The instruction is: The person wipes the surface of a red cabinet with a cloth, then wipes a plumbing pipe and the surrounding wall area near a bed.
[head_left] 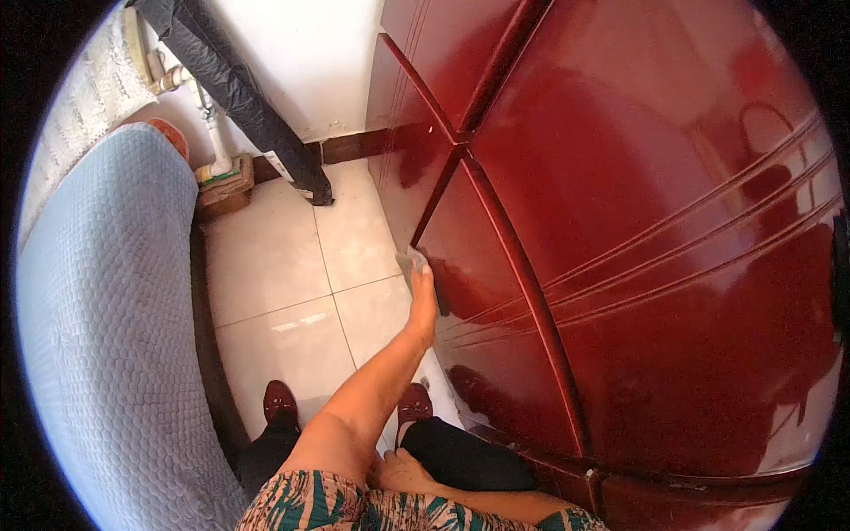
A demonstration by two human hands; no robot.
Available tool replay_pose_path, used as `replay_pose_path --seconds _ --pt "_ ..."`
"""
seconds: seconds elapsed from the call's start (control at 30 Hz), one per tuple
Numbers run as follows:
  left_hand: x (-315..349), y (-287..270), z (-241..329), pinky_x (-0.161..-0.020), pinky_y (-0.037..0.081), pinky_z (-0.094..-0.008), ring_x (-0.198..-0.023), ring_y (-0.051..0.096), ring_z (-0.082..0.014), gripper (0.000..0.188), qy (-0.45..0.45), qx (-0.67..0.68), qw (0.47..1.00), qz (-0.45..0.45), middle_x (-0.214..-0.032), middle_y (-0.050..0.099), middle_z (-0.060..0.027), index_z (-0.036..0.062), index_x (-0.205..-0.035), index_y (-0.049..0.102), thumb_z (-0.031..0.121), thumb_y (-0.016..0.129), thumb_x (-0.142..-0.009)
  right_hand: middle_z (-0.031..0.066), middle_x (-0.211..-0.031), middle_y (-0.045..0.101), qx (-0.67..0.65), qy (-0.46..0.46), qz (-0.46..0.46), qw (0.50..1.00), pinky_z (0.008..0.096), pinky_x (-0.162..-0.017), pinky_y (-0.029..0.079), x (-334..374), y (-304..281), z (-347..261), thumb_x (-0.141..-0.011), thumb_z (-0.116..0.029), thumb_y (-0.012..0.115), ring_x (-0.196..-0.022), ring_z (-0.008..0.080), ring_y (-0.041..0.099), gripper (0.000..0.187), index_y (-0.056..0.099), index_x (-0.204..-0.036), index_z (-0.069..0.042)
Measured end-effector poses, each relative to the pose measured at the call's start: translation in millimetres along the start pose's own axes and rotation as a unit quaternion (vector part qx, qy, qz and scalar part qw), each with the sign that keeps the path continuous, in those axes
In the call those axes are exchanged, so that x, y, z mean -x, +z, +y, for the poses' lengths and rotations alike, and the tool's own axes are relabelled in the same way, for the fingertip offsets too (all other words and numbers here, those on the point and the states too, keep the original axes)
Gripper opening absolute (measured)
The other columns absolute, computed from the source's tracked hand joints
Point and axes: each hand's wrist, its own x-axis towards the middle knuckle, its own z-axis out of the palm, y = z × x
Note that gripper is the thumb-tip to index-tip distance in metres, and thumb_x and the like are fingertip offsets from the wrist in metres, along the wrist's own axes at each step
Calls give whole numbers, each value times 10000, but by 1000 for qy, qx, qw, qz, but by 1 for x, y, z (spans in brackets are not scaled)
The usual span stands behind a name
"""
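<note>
My left hand [424, 305] reaches forward against the edge of a glossy dark red cabinet [655, 239]. Its fingers press a small grey cloth [409, 262] to the panel side, just below a raised dark strip of trim. Only part of the cloth shows; the palm side is hidden. Low in the picture, my right hand [405, 473] rests by my right knee in black trousers [465, 456]. The left forearm and the knee partly cover it, and its fingertips are out of sight.
To the left stands a bed or seat with a pale blue quilted cover [115, 292]. A long black-wrapped bundle [257, 115] leans against the white wall. Behind it are white pipes [212, 128] by a brick [226, 186]. Cream tiles [266, 265] cover the floor around my dark red shoes [280, 400].
</note>
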Motion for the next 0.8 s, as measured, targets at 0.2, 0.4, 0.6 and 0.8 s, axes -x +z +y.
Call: replay_pose_path --seconds 0.2,0.4,0.6,0.8 --pt "43 0 -64 -1114 48 -432 -1393 56 -297 945 -93 37 995 29 -1519 53 -138 -2 -1441 64 688 323 -849 36 -645 534 -86 -30 -51 994 335 -632 338 10 18 8 -765 -199 518 -671 199 521 132 601 -701 -119" --pt "17 -1 -39 -1113 85 -444 -1389 85 -308 1017 -95 16 995 12 -1508 70 -179 14 -1445 79 763 306 -796 55 -693 541 -35 0 -106 994 344 -651 349 4 -5 0 -770 -181 511 -699 218 528 142 620 -784 -91" --pt "-47 -25 -2 -900 423 -391 -1104 501 -277 916 17 -45 998 45 -1269 485 -161 15 -1348 367 753 309 -809 82 -793 532 10 10 -70 997 304 -596 350 0 -8 -5 -800 -184 494 -699 196 523 257 578 -994 -37" --pt "-54 -53 -54 -954 398 -400 -1139 488 -289 936 -57 -5 997 54 -1290 476 -153 -1 -1351 356 750 375 -792 81 -815 534 -29 4 -132 991 308 -634 343 -4 -8 -6 -789 -161 501 -697 194 517 212 596 -925 -29"
